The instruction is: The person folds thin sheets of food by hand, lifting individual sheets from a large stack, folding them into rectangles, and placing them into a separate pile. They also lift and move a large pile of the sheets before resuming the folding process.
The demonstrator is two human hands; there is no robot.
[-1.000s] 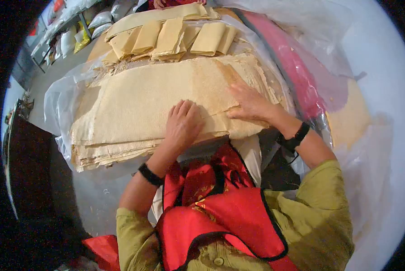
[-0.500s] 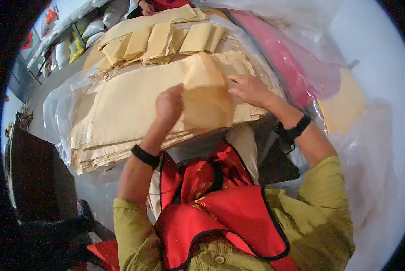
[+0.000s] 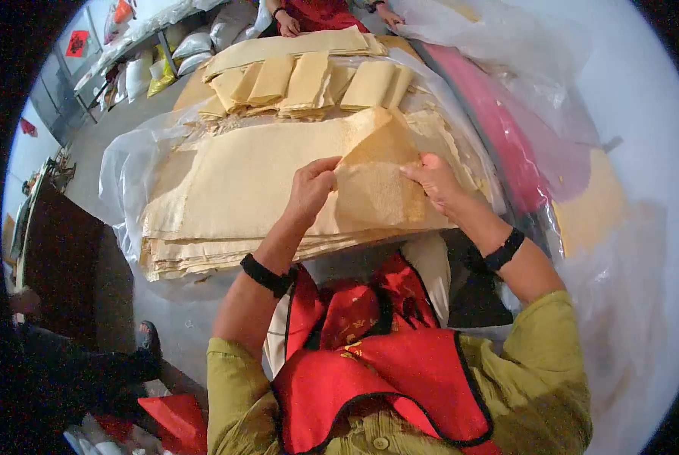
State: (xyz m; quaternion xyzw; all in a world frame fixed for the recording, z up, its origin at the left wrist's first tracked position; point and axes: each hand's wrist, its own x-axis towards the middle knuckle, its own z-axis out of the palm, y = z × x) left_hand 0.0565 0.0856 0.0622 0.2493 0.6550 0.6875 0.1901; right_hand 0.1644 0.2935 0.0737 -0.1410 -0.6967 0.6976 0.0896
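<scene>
Since one second ago, both hands have risen from the stack (image 3: pixel 241 182): the left hand (image 3: pixel 314 189) and the right hand (image 3: pixel 439 182), which then lay on it, now hold a loose sheet (image 3: pixel 381 186) between them. This wide stack of thin, yellowish sheets is the largest thing, lying before the person, with clear plastic (image 3: pixel 129 163) showing at its left side. At the far end there is a long pile (image 3: pixel 294 50), and between pile and stack a row of folded bundles (image 3: pixel 305 85). The loose sheet is over the right part of the stack, its far part bent to a point. Each hand is partly closed, thumb and forefinger pinching one side edge of it. Beside the long pile is a co-worker's hand (image 3: pixel 287 25).
</scene>
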